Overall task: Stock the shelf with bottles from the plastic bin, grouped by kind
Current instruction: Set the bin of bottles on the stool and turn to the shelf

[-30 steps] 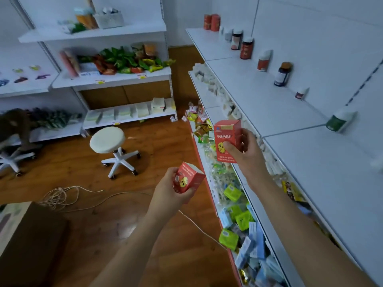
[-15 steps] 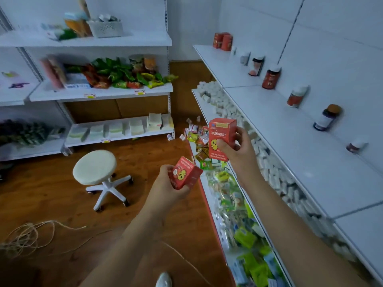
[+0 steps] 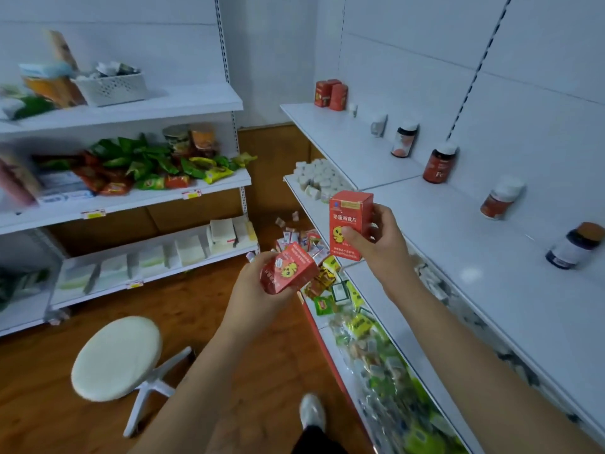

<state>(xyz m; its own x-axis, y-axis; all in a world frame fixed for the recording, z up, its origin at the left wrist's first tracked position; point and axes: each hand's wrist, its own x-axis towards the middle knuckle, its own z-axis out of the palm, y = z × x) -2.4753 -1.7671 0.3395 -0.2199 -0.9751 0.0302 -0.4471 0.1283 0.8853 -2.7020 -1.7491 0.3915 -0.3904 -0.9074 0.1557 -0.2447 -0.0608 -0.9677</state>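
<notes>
Both hands gripping red duck-printed boxes: right [image 3: 381, 245] one's box [image 3: 349, 224] upright, labelled 珍迪消食片, left [image 3: 258, 290] one's box [image 3: 288, 271] tilted.

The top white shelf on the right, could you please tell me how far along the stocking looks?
Done: the top white shelf holds a spaced row of bottles, such as the red-brown bottle with a white cap, and two red cartons at its far end.
In hand: the right hand holds an upright red carton with a yellow duck; the left hand holds a tilted matching red carton.
Left: both await placing; the bin is out of view.
</notes>
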